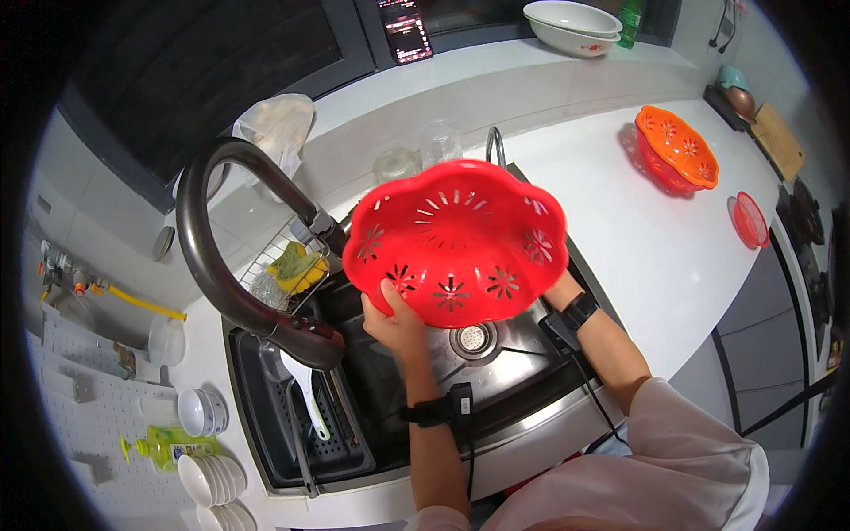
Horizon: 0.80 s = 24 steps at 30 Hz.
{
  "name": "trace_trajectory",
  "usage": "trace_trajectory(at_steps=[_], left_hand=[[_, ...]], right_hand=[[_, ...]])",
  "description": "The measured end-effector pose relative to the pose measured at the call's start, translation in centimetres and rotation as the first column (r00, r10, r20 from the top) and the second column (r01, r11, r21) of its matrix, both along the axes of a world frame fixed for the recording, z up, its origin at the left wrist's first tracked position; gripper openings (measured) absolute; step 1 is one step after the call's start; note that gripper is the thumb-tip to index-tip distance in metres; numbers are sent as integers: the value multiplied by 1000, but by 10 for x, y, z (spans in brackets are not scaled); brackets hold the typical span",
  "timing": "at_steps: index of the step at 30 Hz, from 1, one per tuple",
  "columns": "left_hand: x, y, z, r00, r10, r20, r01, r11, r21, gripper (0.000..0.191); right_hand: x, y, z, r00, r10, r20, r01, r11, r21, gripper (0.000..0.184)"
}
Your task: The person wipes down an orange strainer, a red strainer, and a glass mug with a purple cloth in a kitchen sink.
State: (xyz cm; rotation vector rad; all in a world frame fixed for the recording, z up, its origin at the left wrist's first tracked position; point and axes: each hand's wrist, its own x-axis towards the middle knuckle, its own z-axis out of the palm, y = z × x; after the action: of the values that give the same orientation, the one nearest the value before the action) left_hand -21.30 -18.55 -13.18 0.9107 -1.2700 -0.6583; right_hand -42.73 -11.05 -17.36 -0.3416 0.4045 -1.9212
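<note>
A red plastic colander with a scalloped rim and flower-shaped slots is held up above the sink, tilted so its inside faces me. My left hand grips its near left rim, the thumb lying over the edge. On the right side, my right hand is mostly hidden behind the colander and appears to support it from there. Below lies the dark sink basin with a round metal drain strainer. A dark gooseneck faucet arches just left of the colander.
A black drain basket with a white-handled utensil occupies the sink's left. A wire rack holds a yellow sponge. Stacked bowls and a soap bottle stand left. An orange colander and red mesh strainer sit right.
</note>
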Motion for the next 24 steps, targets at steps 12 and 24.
trace_trajectory(at_steps=[12, 24], left_hand=[[23, -12, 0, 984, 165, 71, -167, 986, 28, 23], [27, -18, -10, 944, 251, 213, -238, 967, -86, 17]], right_hand=[[0, 1, 27, 996, 81, 48, -70, 979, -191, 65], [12, -8, 42, 807, -125, -578, 168, 986, 20, 68]])
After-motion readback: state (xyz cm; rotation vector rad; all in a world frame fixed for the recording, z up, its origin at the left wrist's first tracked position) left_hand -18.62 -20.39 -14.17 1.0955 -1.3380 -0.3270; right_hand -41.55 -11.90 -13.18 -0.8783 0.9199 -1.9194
